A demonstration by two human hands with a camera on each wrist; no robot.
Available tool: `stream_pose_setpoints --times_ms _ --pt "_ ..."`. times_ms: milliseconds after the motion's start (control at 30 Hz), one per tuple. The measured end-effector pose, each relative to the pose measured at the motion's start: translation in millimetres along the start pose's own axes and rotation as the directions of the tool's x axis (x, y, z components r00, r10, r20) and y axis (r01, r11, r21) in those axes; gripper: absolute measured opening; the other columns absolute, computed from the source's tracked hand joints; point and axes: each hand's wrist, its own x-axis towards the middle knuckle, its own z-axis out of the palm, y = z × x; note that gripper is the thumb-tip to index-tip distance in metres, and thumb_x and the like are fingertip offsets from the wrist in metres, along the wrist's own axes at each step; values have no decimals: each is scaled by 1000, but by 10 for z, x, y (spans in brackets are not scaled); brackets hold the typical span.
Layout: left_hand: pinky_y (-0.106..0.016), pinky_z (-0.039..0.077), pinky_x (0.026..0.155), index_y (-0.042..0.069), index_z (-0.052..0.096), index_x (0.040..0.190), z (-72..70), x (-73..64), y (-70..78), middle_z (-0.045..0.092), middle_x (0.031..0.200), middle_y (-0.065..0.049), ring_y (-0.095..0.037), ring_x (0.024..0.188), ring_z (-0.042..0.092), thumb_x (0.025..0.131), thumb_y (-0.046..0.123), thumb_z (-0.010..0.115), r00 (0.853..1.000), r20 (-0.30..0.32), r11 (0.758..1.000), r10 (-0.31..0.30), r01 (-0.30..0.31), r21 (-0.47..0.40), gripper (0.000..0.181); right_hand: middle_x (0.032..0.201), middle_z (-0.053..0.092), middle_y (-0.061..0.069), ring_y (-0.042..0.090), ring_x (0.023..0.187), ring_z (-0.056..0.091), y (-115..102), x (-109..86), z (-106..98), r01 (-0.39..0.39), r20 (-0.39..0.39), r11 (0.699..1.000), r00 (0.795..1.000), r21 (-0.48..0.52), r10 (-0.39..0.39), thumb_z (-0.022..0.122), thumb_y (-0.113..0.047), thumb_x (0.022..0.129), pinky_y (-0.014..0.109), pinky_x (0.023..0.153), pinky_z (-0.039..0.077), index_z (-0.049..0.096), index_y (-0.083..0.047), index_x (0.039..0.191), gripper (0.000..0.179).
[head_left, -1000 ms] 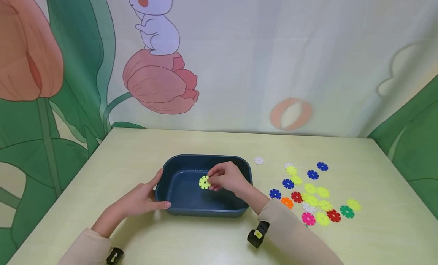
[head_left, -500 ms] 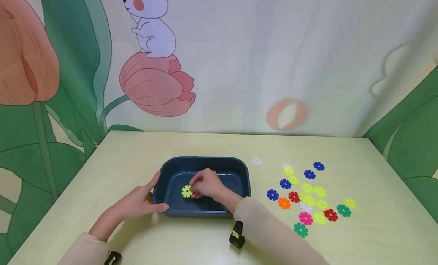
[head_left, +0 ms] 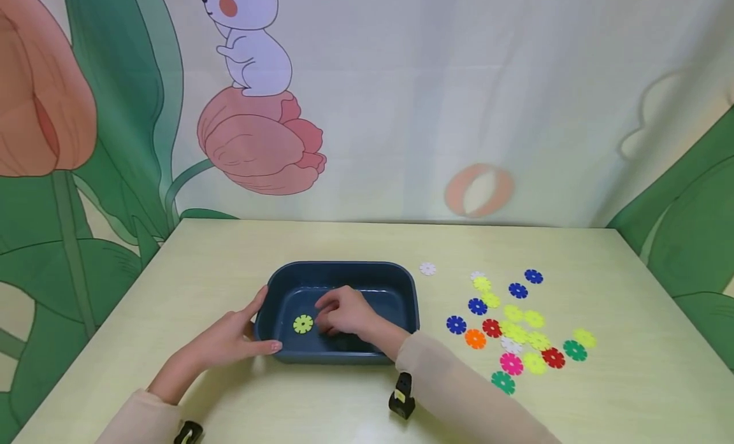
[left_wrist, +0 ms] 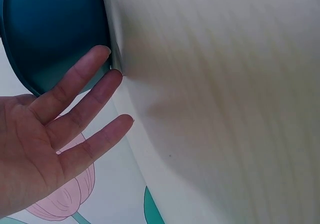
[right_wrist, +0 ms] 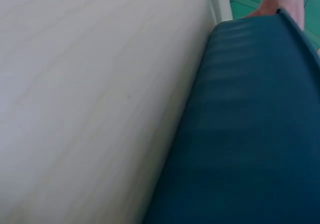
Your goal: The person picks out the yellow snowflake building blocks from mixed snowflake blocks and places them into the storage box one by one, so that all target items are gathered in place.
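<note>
A dark blue rectangular tub (head_left: 344, 356) stands on the table. On its floor, toward the left, lies a yellow notched plastic disc (head_left: 297, 324), flat and apart from the hands. My right hand (head_left: 346, 313) is inside the tub just right of that disc, fingers loosely bent, with nothing visible in them. At the tub's left end, my left hand (head_left: 229, 334) rests with its thumb by the front rim. The left wrist view shows that left hand (left_wrist: 55, 129) with fingers spread and straight beside the tub wall (left_wrist: 55, 34). In the right wrist view the tub's outer side (right_wrist: 240, 119) hides the right hand.
Several notched discs lie scattered right of the tub, among them an orange one (head_left: 475, 332), a pink one (head_left: 511, 357) and green ones such as the nearest (head_left: 503, 376). A white disc (head_left: 427, 264) lies close to the tub's back right corner. A printed curtain (head_left: 378, 113) hangs behind the table.
My right hand has moved left inside the tub and let go of the yellow disc, which now lies on the tub floor. The left hand has kept its place at the tub's end.
</note>
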Motion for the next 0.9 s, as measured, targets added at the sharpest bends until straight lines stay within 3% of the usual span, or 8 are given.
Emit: stream_pose_setpoints --times_ms 267,500,767,900 --pt "-27 40 55 -4 2 144 -21 -2 18 63 73 0 -13 62 55 77 39 70 999 12 999 32 -31 -12 104 76 61 9 27 68 64 -28 -219 -164 50 11 999 999 15 -50 65 -1 82 34 61 52 60 8 105 26" --pt "-26 41 55 -4 2 144 1 -9 4 65 79 -2 -12 65 57 78 39 70 999 6 999 52 -52 -13 104 79 63 20 24 63 63 4 -397 -321 84 12 996 996 -3 -84 65 -6 83 35 59 52 61 6 104 24" --pt "-26 41 56 -3 4 144 15 -15 -3 65 83 -3 -11 65 56 77 40 70 999 -5 999 32 -33 -4 104 82 64 21 34 69 62 46 -562 -535 143 24 990 989 0 -143 64 -8 84 36 61 51 62 5 104 23" --pt "-26 40 55 -4 3 144 14 -5 11 63 77 -1 -12 62 54 78 39 70 999 -4 999 46 -46 -1 103 80 64 17 36 72 62 48 -653 -677 151 11 989 988 4 -151 64 -8 85 35 62 51 61 4 105 24"
